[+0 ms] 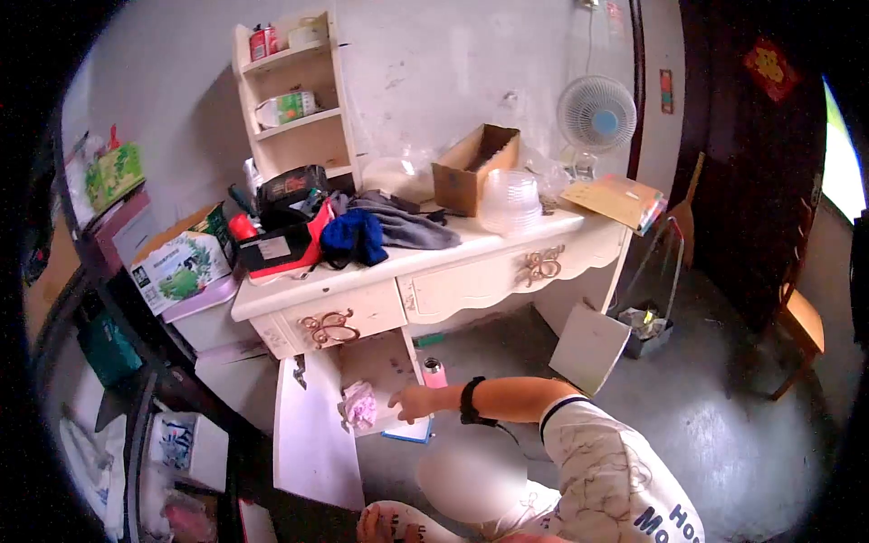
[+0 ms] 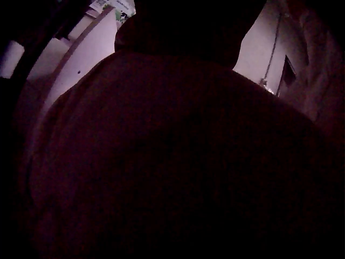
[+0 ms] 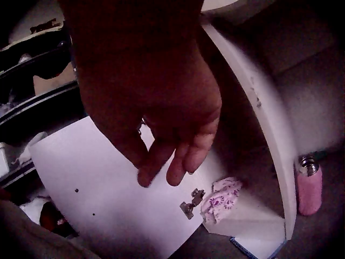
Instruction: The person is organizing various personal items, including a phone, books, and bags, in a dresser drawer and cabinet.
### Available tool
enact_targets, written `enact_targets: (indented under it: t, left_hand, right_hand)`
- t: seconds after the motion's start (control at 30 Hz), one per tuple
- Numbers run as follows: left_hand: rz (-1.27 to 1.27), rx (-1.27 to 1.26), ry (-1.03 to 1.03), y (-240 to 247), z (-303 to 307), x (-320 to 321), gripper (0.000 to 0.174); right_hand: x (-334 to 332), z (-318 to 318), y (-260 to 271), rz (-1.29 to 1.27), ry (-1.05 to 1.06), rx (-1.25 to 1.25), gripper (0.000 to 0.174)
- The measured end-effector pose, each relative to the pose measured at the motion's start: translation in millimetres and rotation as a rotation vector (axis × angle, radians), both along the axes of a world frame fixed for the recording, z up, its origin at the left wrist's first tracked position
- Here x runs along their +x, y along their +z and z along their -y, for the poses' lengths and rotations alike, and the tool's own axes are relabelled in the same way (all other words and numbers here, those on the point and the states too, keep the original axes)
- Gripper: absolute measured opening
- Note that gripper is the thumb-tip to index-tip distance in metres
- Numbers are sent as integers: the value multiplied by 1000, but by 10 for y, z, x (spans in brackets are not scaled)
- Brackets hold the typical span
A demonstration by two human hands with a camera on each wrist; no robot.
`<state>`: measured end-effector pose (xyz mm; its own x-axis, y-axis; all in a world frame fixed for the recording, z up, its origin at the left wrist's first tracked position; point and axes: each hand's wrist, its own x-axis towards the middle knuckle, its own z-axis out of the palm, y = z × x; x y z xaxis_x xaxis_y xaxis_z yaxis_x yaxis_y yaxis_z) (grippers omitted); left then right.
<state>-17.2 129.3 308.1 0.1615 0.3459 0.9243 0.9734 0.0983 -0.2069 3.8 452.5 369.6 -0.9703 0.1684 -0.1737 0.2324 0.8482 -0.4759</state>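
Note:
A pink patterned cloth (image 1: 359, 404) (image 3: 222, 199) lies bunched at the front of the desk's lower compartment, by the metal hinge (image 3: 192, 204) of its swung-out white door (image 1: 312, 434) (image 3: 108, 189). Just right of the cloth in the head view is my right hand (image 1: 414, 403) (image 3: 156, 108), fingers loosely bent, nothing visible in them. A pink bottle (image 1: 435, 374) (image 3: 309, 189) stands outside the compartment, beyond the hand. My left hand (image 1: 373, 525) is partly seen by a knee at the bottom edge; its fingers are unclear, and the left wrist view is mostly dark.
The white desk (image 1: 362, 281) above carries a red and black box (image 1: 276, 252), dark clothing (image 1: 398, 222), clear containers (image 1: 511, 204) and a cardboard box (image 1: 475, 172). Dark shelving stands left. A blue-edged flat item (image 1: 407, 430) lies on the floor beside the compartment. A fan (image 1: 596, 113) stands behind.

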Motion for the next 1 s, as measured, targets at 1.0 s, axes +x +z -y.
enact_targets:
  t: [1.0]
  left_hand:
    - [1028, -540, 105, 113, 624, 53, 50]
  right_hand:
    - [-1228, -444, -2076, 5, -287, 21, 47]
